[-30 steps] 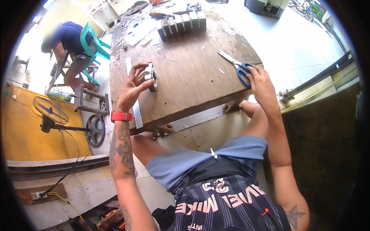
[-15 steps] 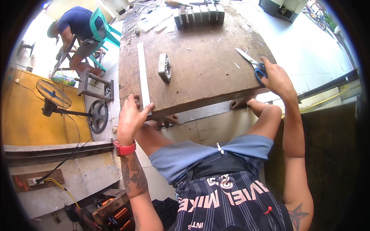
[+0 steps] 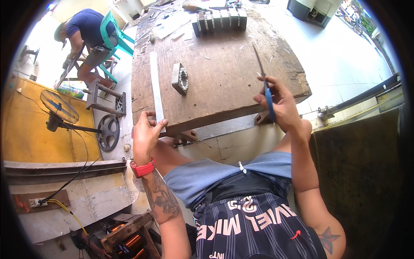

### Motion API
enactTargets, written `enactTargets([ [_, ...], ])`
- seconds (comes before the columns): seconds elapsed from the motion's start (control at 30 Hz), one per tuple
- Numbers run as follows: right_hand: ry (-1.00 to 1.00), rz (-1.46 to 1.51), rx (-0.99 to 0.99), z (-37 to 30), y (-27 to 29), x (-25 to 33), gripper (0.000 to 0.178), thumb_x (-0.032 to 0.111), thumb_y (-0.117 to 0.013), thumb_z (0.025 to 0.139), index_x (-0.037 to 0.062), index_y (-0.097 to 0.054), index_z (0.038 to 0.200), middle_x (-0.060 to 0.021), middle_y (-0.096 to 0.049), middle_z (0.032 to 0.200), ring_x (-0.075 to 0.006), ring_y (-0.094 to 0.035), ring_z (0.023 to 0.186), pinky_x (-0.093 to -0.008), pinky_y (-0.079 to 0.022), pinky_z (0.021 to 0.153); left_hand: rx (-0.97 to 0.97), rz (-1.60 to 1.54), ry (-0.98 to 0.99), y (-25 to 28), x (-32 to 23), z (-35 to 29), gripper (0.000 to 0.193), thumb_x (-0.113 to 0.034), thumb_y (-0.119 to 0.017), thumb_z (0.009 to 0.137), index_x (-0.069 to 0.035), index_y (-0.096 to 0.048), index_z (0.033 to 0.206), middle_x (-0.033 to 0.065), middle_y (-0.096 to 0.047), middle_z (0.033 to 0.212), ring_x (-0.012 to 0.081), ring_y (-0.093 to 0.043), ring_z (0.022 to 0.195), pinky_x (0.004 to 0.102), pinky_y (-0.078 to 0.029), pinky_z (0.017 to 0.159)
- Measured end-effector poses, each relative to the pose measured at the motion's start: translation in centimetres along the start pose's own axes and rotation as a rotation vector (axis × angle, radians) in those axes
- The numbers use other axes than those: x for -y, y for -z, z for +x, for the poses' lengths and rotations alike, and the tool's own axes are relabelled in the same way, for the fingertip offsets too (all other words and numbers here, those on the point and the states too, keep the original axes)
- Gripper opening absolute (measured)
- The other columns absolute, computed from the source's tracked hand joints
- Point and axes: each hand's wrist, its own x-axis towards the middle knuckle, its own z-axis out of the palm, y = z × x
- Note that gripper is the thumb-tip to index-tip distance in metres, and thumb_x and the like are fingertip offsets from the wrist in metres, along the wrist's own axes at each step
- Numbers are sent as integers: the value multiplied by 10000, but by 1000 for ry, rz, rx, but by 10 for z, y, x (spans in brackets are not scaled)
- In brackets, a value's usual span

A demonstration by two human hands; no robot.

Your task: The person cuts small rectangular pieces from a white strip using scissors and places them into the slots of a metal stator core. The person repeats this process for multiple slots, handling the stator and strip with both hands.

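A long white strip (image 3: 155,86) runs along the left side of the wooden bench (image 3: 224,82), and my left hand (image 3: 145,131) pinches its near end at the bench's front edge. Scissors with blue handles (image 3: 269,103) are gripped in my right hand (image 3: 282,105), seen nearly edge-on, with the blades pointing away over the right half of the bench. Between my hands, a small metal block with a ragged whitish inner face (image 3: 180,79) stands on the wood. A row of similar metal blocks (image 3: 219,22) stands together at the far side.
Thin white scraps (image 3: 207,58) lie scattered on the bench. Papers (image 3: 170,28) and a wooden-handled tool (image 3: 195,7) lie at its far end. On the left are a fan (image 3: 58,108) and a person (image 3: 88,34) bent over beside a green chair (image 3: 113,34).
My right hand has lifted the scissors off the bench's right edge and brought them left, turning them edge-on. My left hand stays at the strip's near end.
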Motion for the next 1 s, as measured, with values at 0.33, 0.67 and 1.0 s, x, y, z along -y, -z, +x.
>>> enactTargets([
  [0.33, -252, 544, 162, -17, -100, -1, 478, 177, -839, 914, 37, -593, 1300, -96, -735, 1085, -133, -713, 958, -264, -568, 771, 99, -1409, 272, -85, -77, -60, 314, -150, -727, 1009, -60, -551, 1254, 22, -676, 920, 94, -667, 781, 235, -551, 644],
  [0.67, -133, 181, 122, -22, -102, -6, 492, 274, -861, 907, 30, -630, 1267, 9, -665, 848, -55, -618, 810, -232, -507, 713, 47, -1349, 116, -73, -75, -47, 309, -68, -675, 1016, 0, -571, 1298, 163, -715, 1128, 247, -762, 1006, 334, -660, 853],
  [1.0, -257, 11, 309, -61, -108, -20, 490, 402, -867, 890, 59, -675, 1183, 64, -545, 735, -29, -491, 679, -223, -385, 610, 47, -1340, 91, -85, -72, -38, 314, -56, -693, 1008, 18, -582, 1293, 175, -710, 1163, 259, -753, 1047, 330, -648, 903],
])
